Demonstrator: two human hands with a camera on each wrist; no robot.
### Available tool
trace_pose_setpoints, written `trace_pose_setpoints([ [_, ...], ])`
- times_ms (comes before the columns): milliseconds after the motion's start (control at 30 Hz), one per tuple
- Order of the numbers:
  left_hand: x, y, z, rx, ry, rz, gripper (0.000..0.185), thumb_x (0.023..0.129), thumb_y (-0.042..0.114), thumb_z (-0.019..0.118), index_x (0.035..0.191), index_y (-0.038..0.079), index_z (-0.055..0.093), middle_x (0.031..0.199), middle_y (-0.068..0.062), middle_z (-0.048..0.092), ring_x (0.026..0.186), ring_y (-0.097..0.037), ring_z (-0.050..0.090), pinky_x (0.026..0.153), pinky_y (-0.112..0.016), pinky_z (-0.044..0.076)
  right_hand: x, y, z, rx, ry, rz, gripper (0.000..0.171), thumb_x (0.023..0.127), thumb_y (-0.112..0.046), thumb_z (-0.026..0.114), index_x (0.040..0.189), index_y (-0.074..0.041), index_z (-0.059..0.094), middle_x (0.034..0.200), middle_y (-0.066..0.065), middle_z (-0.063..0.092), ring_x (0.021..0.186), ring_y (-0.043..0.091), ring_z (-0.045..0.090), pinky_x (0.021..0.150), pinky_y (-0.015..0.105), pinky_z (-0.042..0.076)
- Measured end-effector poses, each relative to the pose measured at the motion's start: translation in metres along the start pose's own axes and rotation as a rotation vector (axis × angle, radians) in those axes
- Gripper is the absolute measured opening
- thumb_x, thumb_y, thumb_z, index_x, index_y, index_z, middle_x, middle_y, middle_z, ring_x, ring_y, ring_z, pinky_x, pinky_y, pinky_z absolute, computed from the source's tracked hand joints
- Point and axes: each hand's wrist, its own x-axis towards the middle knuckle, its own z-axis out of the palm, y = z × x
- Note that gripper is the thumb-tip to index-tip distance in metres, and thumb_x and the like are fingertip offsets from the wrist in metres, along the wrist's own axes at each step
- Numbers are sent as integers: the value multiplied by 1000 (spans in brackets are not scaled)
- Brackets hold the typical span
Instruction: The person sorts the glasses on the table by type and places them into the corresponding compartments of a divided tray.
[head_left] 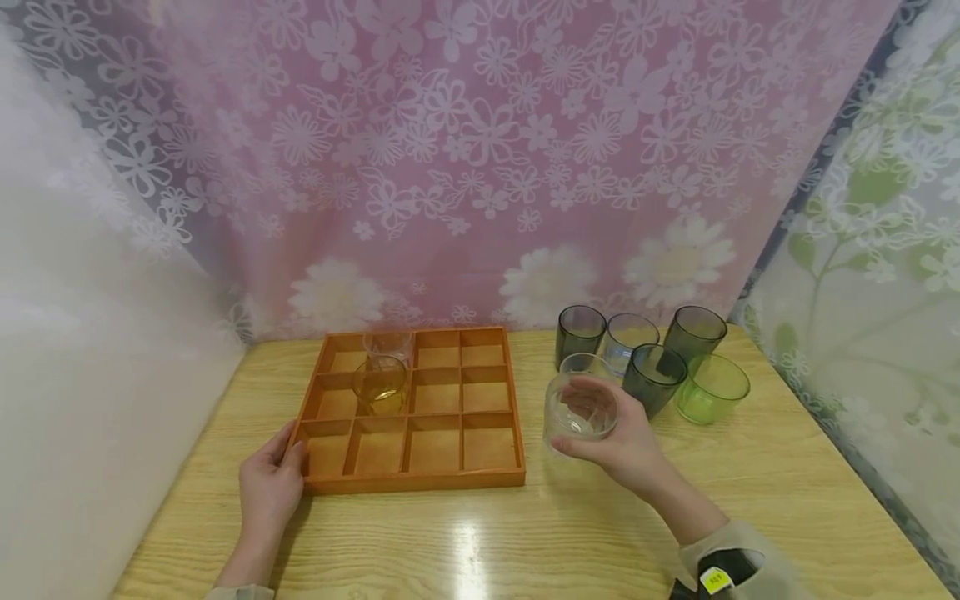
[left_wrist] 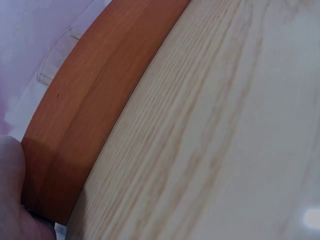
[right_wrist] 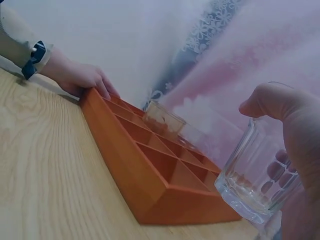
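Head view showed the right hand (head_left: 622,446) with its grip closed around a clear glass (head_left: 580,406), held just above the worktop (head_left: 675,517) right of the wooden tray (head_left: 420,481). The left hand (head_left: 270,483) rested with relaxed fingers against the tray's near-left corner.

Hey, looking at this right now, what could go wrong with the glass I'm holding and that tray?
1. The right hand grips the clear glass above the table, close to the standing glasses; a swing could knock them.
2. The orange tray has narrow compartments, so the glass may catch a divider and tip.
3. Only the left hand at the corner steadies the tray; a bump could jar the two glasses inside.
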Motion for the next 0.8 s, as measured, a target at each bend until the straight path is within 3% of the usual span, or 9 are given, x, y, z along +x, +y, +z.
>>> trace_pose_setpoints([
  [267,0,-1,0,-9,1,-8,40,104,-1,62,144,-6,61,142,-25,60,134,-36,54,87,-3,43,32,-2,27,73,-36,14,77,78,5,91,145,3,53,136,21,62,127,38,58,111,39,49],
  [533,2,-2,1,-5,7,-3,41,103,-2,62,144,-6,61,141,-24,60,134,-35,53,88,-4,42,65,-2,42,61,-58,52,78,80,-4,93,147,-2,52,140,17,62,131,35,58,113,39,47],
  [800,1,0,-1,-4,0,-22,41,103,-3,63,144,-7,60,143,-25,59,136,-35,52,89,-4,42,102,1,53,39,-77,43,68,82,-10,93,141,-6,60,133,13,66,126,35,60,111,55,47],
])
